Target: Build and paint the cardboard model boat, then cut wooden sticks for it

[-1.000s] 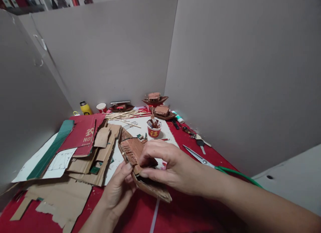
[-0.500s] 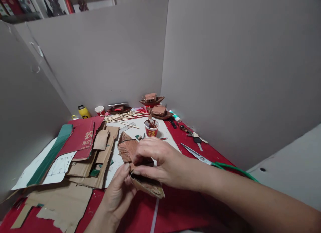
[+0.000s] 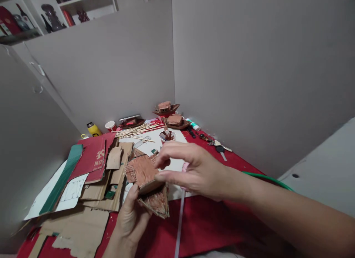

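Note:
My left hand (image 3: 131, 215) grips a small model boat (image 3: 158, 202) from below and the left side, its thumb at the near edge. The boat is rough cardboard painted reddish brown, with a pointed hull and a curved roof piece (image 3: 144, 169) over its middle. At the roof's right edge is my right hand (image 3: 188, 169), thumb and curled fingers apart with a gap between them. The thumb tip seems to touch the roof edge. Behind the boat stands a paper cup (image 3: 167, 136) smeared inside with brown paint, partly hidden by the right hand.
Cardboard sheets (image 3: 80, 224) and a red board (image 3: 91, 158) lie left. Wooden sticks (image 3: 135, 130), a yellow bottle (image 3: 93, 129) and several finished model boats (image 3: 174, 121) are at the back. Keys (image 3: 221, 148) lie right; a green scissor handle (image 3: 269, 180) shows beyond my right arm.
The boat has turned in my left hand, so its roof top now faces me. My right hand's fingers have come out from the boat's middle and spread apart. The view has shifted slightly.

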`<act>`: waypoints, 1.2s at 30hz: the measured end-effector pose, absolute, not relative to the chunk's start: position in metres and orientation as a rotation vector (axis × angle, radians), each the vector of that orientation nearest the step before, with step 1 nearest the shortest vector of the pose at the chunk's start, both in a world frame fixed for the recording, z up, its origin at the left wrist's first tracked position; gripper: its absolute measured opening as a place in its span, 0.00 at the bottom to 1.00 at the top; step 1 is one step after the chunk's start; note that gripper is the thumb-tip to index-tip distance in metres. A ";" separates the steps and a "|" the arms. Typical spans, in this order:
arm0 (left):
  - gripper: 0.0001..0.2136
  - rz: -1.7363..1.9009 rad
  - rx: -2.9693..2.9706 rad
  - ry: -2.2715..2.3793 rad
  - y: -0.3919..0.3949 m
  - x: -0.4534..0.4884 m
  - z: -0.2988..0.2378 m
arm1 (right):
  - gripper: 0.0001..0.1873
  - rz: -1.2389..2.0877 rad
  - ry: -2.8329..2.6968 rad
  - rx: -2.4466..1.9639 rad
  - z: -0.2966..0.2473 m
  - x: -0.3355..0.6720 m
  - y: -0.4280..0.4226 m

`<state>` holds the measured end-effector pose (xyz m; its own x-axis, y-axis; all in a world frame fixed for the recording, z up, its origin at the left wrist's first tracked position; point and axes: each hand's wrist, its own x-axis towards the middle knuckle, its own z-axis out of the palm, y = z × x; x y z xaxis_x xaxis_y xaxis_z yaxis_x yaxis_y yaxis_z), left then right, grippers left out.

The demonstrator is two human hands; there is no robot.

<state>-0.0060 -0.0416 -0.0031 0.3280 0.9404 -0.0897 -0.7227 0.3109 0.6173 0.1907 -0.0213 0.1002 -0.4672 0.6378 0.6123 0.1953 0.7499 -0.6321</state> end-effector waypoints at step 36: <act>0.32 1.242 0.769 0.756 -0.055 -0.004 0.004 | 0.03 1.095 -1.712 -0.954 0.058 0.178 -0.044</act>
<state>-0.0036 -0.0550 0.0038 0.1610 0.9838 -0.0793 -0.5218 0.1530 0.8393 0.1781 -0.0435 0.0578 -0.3308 0.9075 0.2588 0.1451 0.3199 -0.9363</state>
